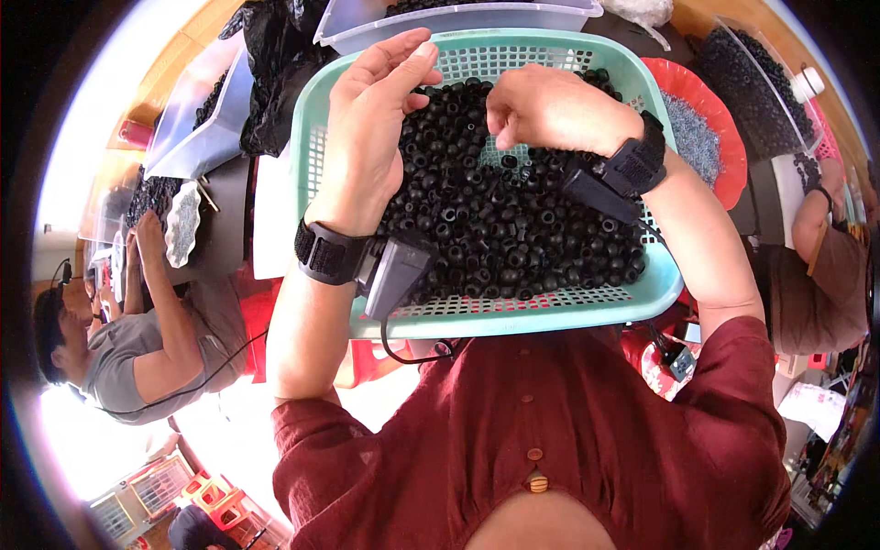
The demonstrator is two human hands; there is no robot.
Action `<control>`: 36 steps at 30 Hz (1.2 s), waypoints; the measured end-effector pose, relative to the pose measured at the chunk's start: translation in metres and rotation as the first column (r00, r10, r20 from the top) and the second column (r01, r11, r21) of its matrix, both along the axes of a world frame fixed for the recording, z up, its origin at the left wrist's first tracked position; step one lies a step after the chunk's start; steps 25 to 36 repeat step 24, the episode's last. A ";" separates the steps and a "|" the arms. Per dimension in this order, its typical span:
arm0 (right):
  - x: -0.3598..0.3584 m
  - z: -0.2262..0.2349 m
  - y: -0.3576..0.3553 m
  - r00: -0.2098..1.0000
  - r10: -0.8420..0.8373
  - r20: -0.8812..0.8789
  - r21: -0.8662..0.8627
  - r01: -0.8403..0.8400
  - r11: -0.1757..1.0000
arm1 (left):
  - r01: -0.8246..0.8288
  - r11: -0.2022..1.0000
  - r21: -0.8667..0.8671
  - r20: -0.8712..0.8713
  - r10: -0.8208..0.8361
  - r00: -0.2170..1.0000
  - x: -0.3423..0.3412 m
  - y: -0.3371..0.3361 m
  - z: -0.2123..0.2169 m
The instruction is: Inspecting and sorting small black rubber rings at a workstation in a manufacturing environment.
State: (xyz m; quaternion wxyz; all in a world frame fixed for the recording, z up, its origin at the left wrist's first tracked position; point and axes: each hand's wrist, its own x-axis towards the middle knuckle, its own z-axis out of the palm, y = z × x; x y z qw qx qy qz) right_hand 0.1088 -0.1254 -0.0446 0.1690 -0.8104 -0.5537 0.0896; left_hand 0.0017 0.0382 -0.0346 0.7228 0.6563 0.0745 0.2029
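Observation:
A pale green plastic basket (665, 275) with lattice sides stands in front of me, filled with round black beads (495, 229) that have holes through them. Over the basket's left side is my left hand (371, 119), raised above the beads with its fingers loosely bent and apart; I see nothing in it. My right hand (555, 110) hangs over the far middle of the beads. Its fingers curl down and inward, and their tips are partly hidden, so anything they hold cannot be made out. Just below them the basket's lattice floor shows through a gap in the beads.
A clear plastic bin (458, 20) stands behind the basket. To the right are a red scalloped tray (729, 174) of grey-blue bits and a clear bin (752, 101) of black pieces. At left are a black bag (275, 73), another bin (197, 137) and a seated person (156, 348).

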 end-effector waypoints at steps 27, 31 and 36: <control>0.005 -0.002 0.008 0.998 -0.065 -0.026 0.248 0.070 0.966 | 0.121 0.990 -0.075 -0.162 -0.131 0.978 0.004 0.005 -0.013; 0.005 -0.002 0.008 0.998 -0.065 -0.026 0.248 0.070 0.966 | 0.121 0.990 -0.075 -0.162 -0.131 0.978 0.004 0.005 -0.013; 0.005 -0.002 0.008 0.998 -0.065 -0.026 0.248 0.070 0.966 | 0.121 0.990 -0.075 -0.162 -0.131 0.978 0.004 0.005 -0.013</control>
